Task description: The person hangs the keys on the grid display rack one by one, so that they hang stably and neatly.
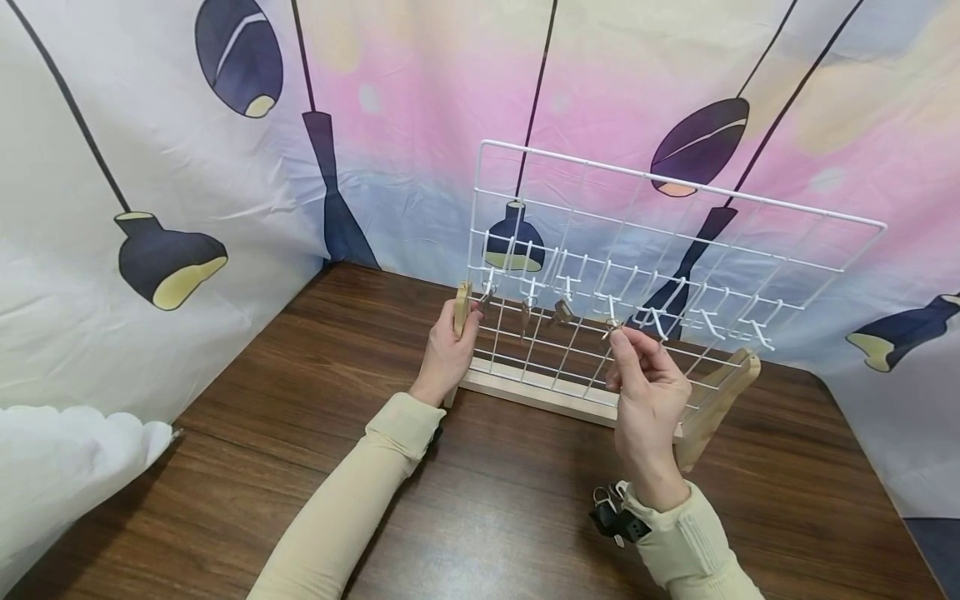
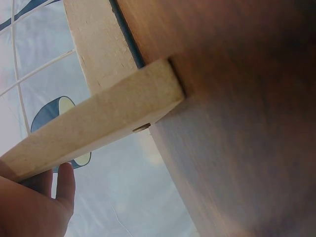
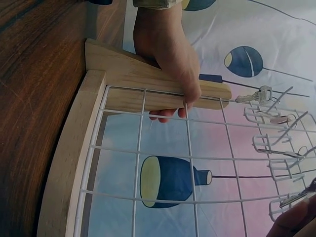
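A white wire grid rack (image 1: 675,181) with a row of white hooks (image 1: 707,323) stands in a wooden base. My left hand (image 1: 447,350) grips the wooden side piece (image 1: 462,310) at the rack's left end, thumb and fingers on either side of it. With thumb and fingertips, my right hand (image 1: 648,383) pinches a small metal key (image 3: 295,198) at the tip of a middle hook. Keys hang from the three hooks left of it, among them a silver key (image 3: 259,95) and a brownish key (image 1: 562,312). My right fingers partly cover the held key.
The rack's light wooden bar (image 1: 540,393) lies along the dark wood-grain table (image 1: 480,500). Another wooden side piece (image 1: 716,408) supports the right end. A printed lamp-pattern cloth (image 1: 420,100) hangs behind, and white fabric (image 1: 67,475) lies at the left.
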Tool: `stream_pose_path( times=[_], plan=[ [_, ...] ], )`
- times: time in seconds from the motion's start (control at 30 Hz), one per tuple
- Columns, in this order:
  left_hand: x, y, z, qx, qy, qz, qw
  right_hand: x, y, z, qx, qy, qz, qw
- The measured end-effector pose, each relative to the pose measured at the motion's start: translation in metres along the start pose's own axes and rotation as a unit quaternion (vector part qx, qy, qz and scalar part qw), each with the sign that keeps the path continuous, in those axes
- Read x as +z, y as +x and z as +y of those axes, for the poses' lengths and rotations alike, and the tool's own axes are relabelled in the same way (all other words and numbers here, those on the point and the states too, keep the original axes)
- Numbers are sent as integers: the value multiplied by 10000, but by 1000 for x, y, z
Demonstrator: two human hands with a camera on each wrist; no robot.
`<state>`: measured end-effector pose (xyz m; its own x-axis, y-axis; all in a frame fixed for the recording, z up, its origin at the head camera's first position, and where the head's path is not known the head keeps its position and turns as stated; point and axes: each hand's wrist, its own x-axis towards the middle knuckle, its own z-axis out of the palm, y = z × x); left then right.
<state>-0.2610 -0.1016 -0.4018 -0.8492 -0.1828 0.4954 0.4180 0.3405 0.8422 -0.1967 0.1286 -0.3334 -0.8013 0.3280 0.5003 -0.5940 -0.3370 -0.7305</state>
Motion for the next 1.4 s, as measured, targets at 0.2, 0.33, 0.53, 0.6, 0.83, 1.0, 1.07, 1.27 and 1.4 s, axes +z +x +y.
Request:
stream_pose_path(
  times=[0.2,0.33,0.53,0.6,0.83,1.0,1.07,1.27,1.4],
  plan=[
    [0,0,0,-16,-14,-18,10000,-2,-1,0,44,138,0,9999],
    [0,0,0,-26,-5,-13,10000,-3,-2,-1,156,96,45,9998],
    [0,0,0,-25,1,-21,10000,-7,-3,-1,234,-96,103,9996],
    [0,0,1,-23,-5,-21,10000,-10,-3,-1,249,-90,97,9996],
    [0,-1,1,-47,20,-34,10000,-20,-5,0,233,-79,145,9996],
    [-1,-1,2,-57,-6,-38,10000,-29,-4,-1,246,-155,150,9995],
    [-1,0,2,-52,-12,-44,10000,-34,-4,-1,263,-228,149,9993],
    [-1,1,1,1,-39,-59,10000,-47,-6,1,309,-371,124,9988],
    [-1,0,0,-49,-57,-78,9999,-54,-8,3,461,-582,86,9972]
  ],
)
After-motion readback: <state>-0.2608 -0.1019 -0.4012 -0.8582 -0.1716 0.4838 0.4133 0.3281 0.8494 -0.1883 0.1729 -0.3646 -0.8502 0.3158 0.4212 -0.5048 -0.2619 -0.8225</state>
